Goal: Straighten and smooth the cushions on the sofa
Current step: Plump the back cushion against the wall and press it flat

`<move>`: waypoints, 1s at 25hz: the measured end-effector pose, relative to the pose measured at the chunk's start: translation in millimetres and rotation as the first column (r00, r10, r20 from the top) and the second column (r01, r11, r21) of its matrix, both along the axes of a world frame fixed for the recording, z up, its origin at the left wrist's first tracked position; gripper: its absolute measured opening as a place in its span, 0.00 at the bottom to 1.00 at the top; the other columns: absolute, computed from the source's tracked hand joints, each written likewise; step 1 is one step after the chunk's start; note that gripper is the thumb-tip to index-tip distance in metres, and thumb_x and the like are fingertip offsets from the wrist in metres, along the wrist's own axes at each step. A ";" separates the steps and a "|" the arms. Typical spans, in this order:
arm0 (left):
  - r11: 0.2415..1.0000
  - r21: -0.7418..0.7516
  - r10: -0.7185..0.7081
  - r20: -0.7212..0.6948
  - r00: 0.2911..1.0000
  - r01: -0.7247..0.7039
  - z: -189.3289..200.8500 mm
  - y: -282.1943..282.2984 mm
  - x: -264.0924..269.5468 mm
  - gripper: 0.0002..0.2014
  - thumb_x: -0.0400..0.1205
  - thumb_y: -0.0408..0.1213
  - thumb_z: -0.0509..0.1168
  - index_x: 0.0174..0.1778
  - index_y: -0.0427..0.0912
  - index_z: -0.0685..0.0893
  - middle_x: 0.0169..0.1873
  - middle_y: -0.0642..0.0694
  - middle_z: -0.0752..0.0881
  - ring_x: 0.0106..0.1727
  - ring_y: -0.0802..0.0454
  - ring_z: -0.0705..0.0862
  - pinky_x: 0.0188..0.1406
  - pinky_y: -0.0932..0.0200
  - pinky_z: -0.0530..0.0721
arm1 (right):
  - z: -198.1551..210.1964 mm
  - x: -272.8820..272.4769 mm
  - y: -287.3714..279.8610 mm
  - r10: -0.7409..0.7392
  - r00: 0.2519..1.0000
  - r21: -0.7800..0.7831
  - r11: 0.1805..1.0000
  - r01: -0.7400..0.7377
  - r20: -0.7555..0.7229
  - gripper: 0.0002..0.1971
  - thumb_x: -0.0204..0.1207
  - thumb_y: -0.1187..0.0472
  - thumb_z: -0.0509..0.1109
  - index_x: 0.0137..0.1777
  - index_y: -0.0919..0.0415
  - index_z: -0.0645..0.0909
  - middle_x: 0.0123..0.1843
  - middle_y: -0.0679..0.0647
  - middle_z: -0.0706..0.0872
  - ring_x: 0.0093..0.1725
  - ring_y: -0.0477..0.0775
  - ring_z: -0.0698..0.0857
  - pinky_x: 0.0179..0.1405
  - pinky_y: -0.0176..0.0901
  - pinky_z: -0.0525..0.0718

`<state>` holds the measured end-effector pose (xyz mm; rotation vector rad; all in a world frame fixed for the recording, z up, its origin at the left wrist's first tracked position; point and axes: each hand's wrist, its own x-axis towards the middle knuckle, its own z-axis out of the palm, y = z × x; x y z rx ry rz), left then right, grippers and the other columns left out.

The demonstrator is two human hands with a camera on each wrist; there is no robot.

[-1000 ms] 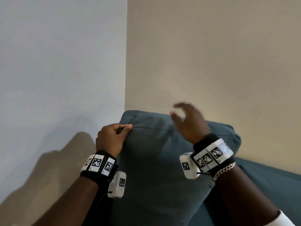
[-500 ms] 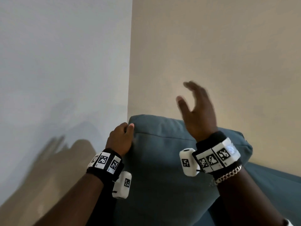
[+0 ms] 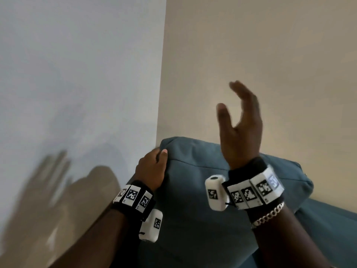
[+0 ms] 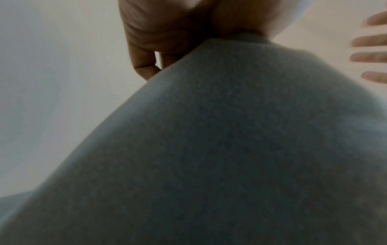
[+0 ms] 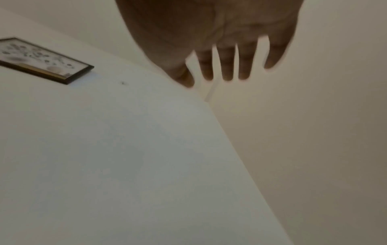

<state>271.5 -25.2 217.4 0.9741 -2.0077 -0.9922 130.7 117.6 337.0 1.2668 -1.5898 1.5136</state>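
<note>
Head view: the right hand [image 3: 241,132] has lifted, fingers spread, well above the blue cushion [image 3: 202,200] whose far-left corner the left hand [image 3: 152,167] pinches, likely winding up a plumping pat.

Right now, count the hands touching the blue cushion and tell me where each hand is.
1. The left hand grips the blue cushion at its top left corner. The right hand is raised above the cushion's top edge, fingers spread, touching nothing.

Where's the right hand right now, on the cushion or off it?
Off it: in the head view the right hand is raised open above the blue cushion, against the beige wall, while the left hand pinches the cushion's top left corner.
</note>
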 end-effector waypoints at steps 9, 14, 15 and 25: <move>0.985 -0.146 -0.096 -0.014 0.995 0.093 -11.0 11.6 3.5 0.19 0.91 0.49 0.59 0.32 0.53 0.71 0.27 0.51 0.78 0.30 0.66 0.77 0.30 0.72 0.69 | -23.5 6.2 -29.9 0.053 0.995 0.655 0.755 0.017 -0.088 0.17 0.87 0.46 0.65 0.70 0.47 0.85 0.74 0.48 0.83 0.74 0.53 0.82 0.74 0.60 0.81; 0.992 -0.100 -0.082 -0.025 0.996 0.079 -10.1 16.3 2.4 0.19 0.92 0.46 0.56 0.32 0.52 0.70 0.28 0.52 0.77 0.32 0.66 0.77 0.31 0.71 0.68 | -63.3 32.0 -24.1 -0.085 0.964 0.553 0.805 0.215 -0.251 0.25 0.90 0.51 0.56 0.87 0.50 0.67 0.89 0.53 0.66 0.90 0.60 0.61 0.88 0.63 0.58; 0.992 -0.098 -0.079 0.022 0.997 0.081 -12.9 15.8 3.2 0.19 0.92 0.47 0.57 0.33 0.53 0.70 0.29 0.54 0.77 0.33 0.65 0.78 0.33 0.69 0.68 | -92.1 33.7 -30.2 0.020 0.936 0.826 0.477 0.301 -0.352 0.25 0.92 0.47 0.51 0.87 0.45 0.65 0.90 0.49 0.65 0.91 0.57 0.57 0.89 0.63 0.52; 0.992 -0.099 -0.077 -0.016 0.997 0.075 -19.5 11.6 8.7 0.19 0.91 0.47 0.60 0.33 0.51 0.70 0.29 0.51 0.78 0.30 0.61 0.76 0.30 0.71 0.68 | -81.3 2.9 -1.5 -0.185 0.954 0.691 0.658 0.299 -0.237 0.28 0.90 0.41 0.51 0.87 0.47 0.65 0.90 0.50 0.64 0.91 0.55 0.59 0.88 0.57 0.59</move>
